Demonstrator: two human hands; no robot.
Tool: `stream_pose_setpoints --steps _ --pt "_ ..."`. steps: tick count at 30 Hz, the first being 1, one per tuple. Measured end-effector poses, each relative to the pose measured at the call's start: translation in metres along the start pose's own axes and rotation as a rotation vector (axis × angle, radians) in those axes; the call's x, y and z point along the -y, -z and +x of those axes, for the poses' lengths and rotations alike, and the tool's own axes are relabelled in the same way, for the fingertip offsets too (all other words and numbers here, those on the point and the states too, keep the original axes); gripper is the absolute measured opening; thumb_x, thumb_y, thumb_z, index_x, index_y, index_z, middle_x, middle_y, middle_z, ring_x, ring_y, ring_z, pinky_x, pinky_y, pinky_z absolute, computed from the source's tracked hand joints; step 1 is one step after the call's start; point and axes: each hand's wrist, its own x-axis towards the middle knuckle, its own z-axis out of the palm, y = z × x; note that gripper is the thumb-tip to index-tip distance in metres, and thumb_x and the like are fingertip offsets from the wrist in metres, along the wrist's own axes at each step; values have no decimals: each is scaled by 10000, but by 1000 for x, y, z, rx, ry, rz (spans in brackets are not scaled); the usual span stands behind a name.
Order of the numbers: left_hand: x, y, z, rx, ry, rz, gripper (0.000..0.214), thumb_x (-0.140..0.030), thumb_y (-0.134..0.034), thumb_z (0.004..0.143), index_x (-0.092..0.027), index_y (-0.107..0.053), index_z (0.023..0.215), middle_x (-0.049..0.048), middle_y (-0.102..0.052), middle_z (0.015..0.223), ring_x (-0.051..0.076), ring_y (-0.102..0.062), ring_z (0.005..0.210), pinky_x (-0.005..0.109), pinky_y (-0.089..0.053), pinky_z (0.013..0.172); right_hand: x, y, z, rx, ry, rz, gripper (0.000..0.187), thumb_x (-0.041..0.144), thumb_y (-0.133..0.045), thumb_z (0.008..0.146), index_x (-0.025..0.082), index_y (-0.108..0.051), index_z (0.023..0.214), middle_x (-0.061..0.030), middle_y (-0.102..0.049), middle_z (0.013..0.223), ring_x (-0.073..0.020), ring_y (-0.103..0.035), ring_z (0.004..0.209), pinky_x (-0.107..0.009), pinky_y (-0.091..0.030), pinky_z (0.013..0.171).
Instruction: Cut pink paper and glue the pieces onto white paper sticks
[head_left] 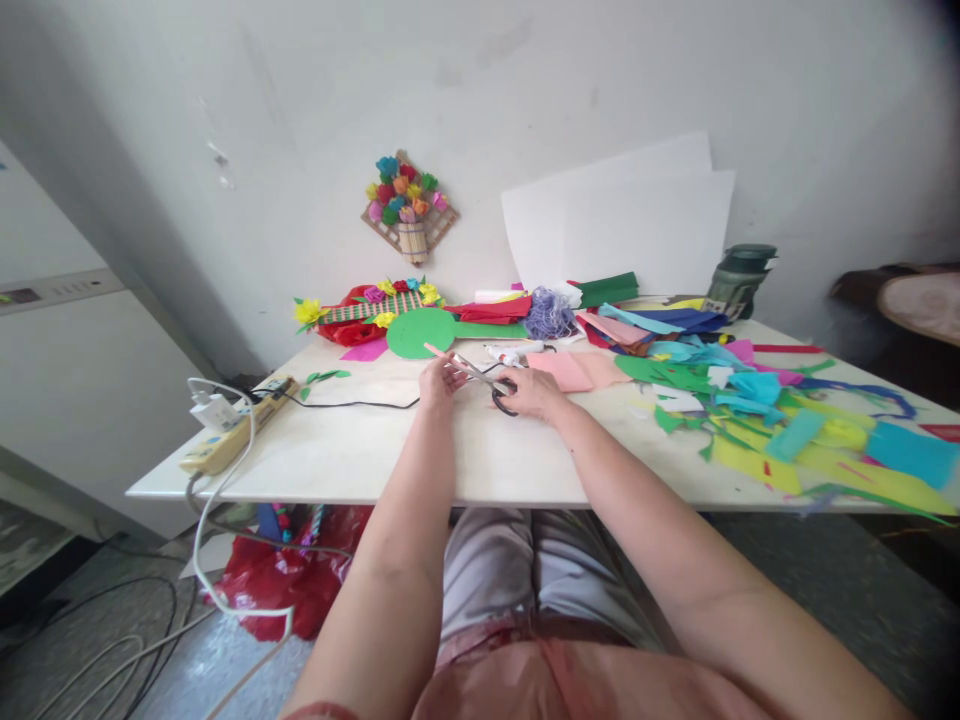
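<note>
My right hand (531, 393) grips a pair of scissors (481, 374) by its black handles, the metal blades pointing left. Close to the blade tips, my left hand (441, 382) is closed with fingertips pinched on a small pink paper piece (435, 350), mostly covered by the fingers. Just beyond my right hand lies pink crepe paper (564, 370) on the white table (517, 470). A white glue gun (516, 352) rests behind the scissors. Up and left of my left hand is a green paper circle (420, 333).
Coloured paper scraps (787, 430) cover the table's right side, with a dark bottle (739, 282) behind. A power strip (236, 435) and its cables occupy the left edge. At the back are a purple yarn bundle (551, 313) and a paper-flower craft (375, 305).
</note>
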Motion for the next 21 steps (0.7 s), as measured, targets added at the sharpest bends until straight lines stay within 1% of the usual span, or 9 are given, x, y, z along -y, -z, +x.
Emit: stream_pose_setpoints --steps 4,15,18,21 --pt "-1 -1 -1 7 5 6 239 -239 -551 672 -110 -597 868 44 -623 572 107 -548 442 209 -433 470 -2 -2 1 -15 8 5 389 488 -636 649 285 -632 980 28 -679 841 -164 -597 778 -260 -411 690" --pt "-3 -1 -3 0 28 -4 278 -224 -514 707 -99 -600 940 34 -605 552 105 -541 435 207 -430 472 -3 -2 3 -8 27 10 393 484 -630 658 280 -631 994 19 -681 831 -167 -598 775 -258 -405 680" --pt "-2 0 -2 1 30 -15 289 -218 -507 712 -98 -602 957 19 -582 523 99 -524 417 210 -430 476 -3 -3 4 -11 32 7 399 483 -623 664 280 -634 1007 17 -685 842 -172 -602 785 -257 -406 681" --pt "-2 0 -1 4 22 -16 305 -224 -495 724 -101 -596 985 31 -600 543 103 -531 423 213 -433 482 -3 -4 5 -8 35 2 390 463 -623 667 283 -637 1013 15 -688 865 -173 -605 796 -254 -407 680"
